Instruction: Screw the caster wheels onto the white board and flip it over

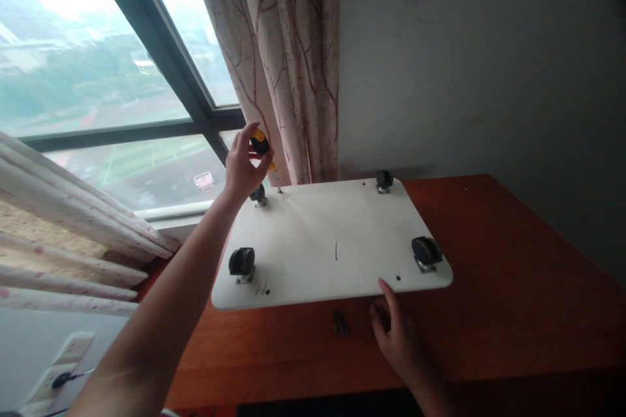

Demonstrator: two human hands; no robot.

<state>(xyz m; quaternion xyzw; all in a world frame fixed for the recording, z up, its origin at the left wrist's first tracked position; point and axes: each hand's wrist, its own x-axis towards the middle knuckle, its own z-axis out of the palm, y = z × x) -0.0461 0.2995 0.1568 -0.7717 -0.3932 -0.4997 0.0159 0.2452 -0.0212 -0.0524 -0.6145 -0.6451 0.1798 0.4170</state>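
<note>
My left hand (243, 166) is closed around the black and yellow handle of a screwdriver (260, 142). The shaft points down, its tip at a screw hole near the back left of a white board (313, 228). Black casters stand on metal plates at the board's corners, including a front left caster (242, 262) and a front right caster (426, 250). At the board's front edge is my right hand (398, 332), fingers apart and holding nothing, with the index fingertip on the edge. A few screws (341, 322) lie close together to its left.
The board lies on a reddish-brown wooden desk (503, 254). Behind are a grey wall (464, 65) and a patterned curtain (293, 58). On the left is a window frame (195, 124), another curtain (83, 215) and a wall socket with a black plug (61, 379).
</note>
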